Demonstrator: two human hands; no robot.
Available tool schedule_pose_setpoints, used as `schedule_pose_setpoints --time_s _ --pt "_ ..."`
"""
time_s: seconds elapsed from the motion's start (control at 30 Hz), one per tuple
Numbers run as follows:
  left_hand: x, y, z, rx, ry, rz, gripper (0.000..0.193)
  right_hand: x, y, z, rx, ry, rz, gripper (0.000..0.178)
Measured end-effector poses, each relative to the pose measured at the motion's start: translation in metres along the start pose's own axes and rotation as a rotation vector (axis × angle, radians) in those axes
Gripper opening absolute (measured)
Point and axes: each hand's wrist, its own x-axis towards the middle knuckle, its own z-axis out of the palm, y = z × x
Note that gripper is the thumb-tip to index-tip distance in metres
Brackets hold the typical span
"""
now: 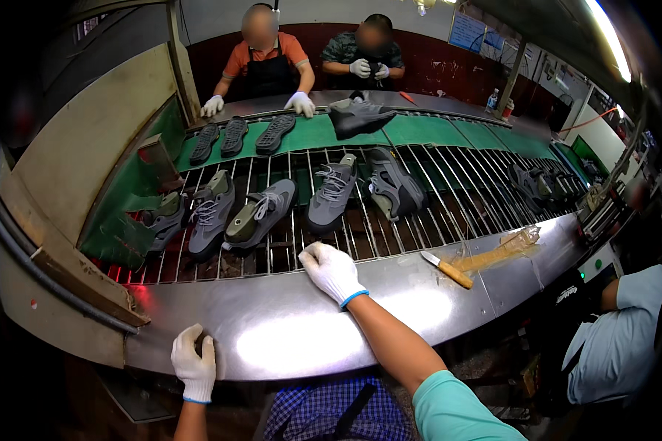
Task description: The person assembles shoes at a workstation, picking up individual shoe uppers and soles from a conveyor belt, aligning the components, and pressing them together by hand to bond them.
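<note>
Both my hands wear white knit gloves. My right hand (332, 273) is over the inner edge of the metal counter, its fingers curled inward, just below the toe of a grey lace-up shoe (332, 195). Whether anything is inside those fingers is hidden. At the counter's near left edge, my left hand (194, 364) has its thumb apart from loosely bent fingers, with a dark patch in the gap. Several more grey shoes, among them one with an olive lining (261, 213) and one lying on its side (397, 184), rest on the metal rollers (449, 195).
A knife with a wooden handle (449, 270) lies on the metal counter (287, 323) beside brown tape (504, 246). Beyond the rollers, a green belt (426, 132) carries dark soles (234, 137) and a shoe (360, 117). Two gloved co-workers stand across; another person's sleeve (625, 323) is at right.
</note>
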Motion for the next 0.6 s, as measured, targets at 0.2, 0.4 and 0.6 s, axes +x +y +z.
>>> schedule_pose_setpoints --time_s 0.2,0.4,0.6 --pt "0.001 0.004 -0.006 0.040 -0.033 -0.059 0.031 0.008 -0.005 -0.004 0.111 -0.091 0.054 0.038" --pt "0.004 0.004 -0.008 0.102 -0.032 -0.018 0.030 0.008 -0.006 -0.005 0.140 -0.137 0.016 0.038" --pt "0.006 0.006 -0.006 0.135 -0.036 -0.008 0.031 0.010 0.005 0.004 0.098 -0.108 -0.066 0.034"
